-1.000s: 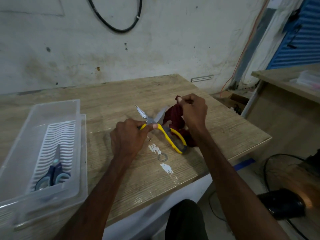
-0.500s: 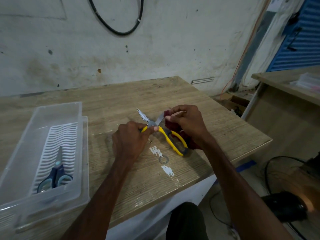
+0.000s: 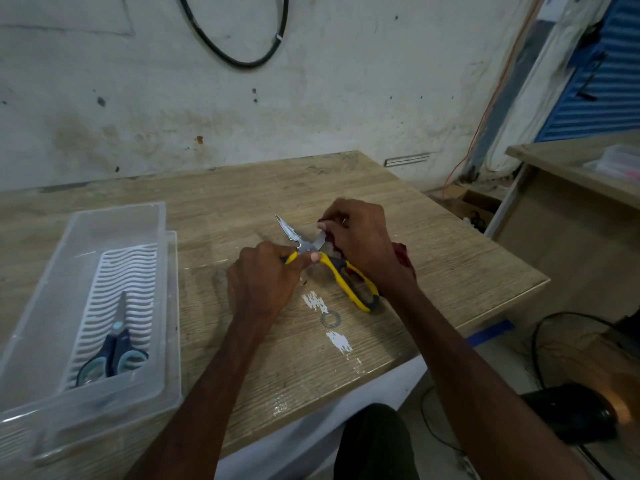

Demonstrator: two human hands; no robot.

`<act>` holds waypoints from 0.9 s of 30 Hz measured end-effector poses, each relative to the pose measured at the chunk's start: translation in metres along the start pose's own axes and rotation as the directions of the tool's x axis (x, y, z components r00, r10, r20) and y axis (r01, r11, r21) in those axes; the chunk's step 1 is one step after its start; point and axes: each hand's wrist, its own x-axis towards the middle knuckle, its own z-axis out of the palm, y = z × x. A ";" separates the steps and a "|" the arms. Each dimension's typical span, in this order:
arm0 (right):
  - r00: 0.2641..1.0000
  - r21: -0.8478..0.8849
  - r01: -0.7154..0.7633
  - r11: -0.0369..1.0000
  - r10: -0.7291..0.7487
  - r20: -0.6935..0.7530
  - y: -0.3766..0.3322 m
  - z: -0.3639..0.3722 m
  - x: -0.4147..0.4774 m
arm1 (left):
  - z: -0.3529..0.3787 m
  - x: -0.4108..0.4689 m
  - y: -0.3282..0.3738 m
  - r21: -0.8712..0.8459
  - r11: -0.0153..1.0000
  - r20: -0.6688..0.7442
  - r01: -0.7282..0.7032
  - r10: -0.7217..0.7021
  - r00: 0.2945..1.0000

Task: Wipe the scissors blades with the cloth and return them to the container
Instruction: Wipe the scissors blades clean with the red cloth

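- left hand (image 3: 259, 282) grips 1 handle of the open yellow scissors (image 3: 348, 291), mid table (image 3: 450, 265)
- right hand (image 3: 360, 242) pinches maroon cloth (image 3: 401, 252) on 1 blade
- clear container (image 3: 161, 220) far left, holds blue scissors (image 3: 116, 344)

No writing can be read anywhere (the white patches (image 3: 314, 302) on the table (image 3: 242, 195) are only scuffs).

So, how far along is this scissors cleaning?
About midway, I'd guess. One blue pair already lies in the container. The left hand grips the yellow scissors, blades spread, while the right hand pinches the cloth around one blade. Left: perhaps the bare blade, then putting them in the container.
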 end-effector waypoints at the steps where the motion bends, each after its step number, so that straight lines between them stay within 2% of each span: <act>1: 0.999 -0.039 0.036 0.999 -0.035 0.025 0.001 0.004 -0.003 | 0.000 0.000 -0.001 0.001 1.000 -0.001 0.004 -0.004 1.000; 6: 0.983 -0.189 0.153 0.970 -0.130 0.130 -0.002 0.008 -0.028 | 0.000 0.000 -0.001 0.011 1.000 0.000 0.006 -0.006 1.000; 13: 0.971 -0.099 0.184 0.978 -0.166 0.170 0.000 -0.007 -0.017 | -0.004 -0.001 0.005 0.014 1.000 0.008 0.011 -0.011 1.000; 15: 0.980 -0.041 0.127 0.991 -0.119 0.158 0.004 -0.017 -0.008 | -0.005 -0.001 0.006 0.018 1.000 0.011 0.012 -0.013 1.000; 18: 0.990 -0.071 0.068 0.995 -0.059 0.125 0.006 -0.016 0.005 | -0.005 -0.002 0.007 0.022 1.000 0.010 -0.008 0.007 1.000; 22: 0.976 -0.097 0.151 0.984 -0.133 0.171 -0.007 0.002 -0.017 | -0.003 -0.001 0.005 0.032 0.999 -0.006 -0.002 0.002 1.000; 24: 0.984 -0.098 0.134 0.986 -0.120 0.133 -0.004 0.004 -0.017 | -0.001 0.000 0.004 0.045 0.999 -0.001 -0.010 0.010 1.000; 27: 0.999 -0.133 0.032 0.991 -0.034 -0.013 0.004 0.009 -0.001 | 0.001 0.000 0.001 0.041 0.999 -0.004 -0.017 0.017 1.000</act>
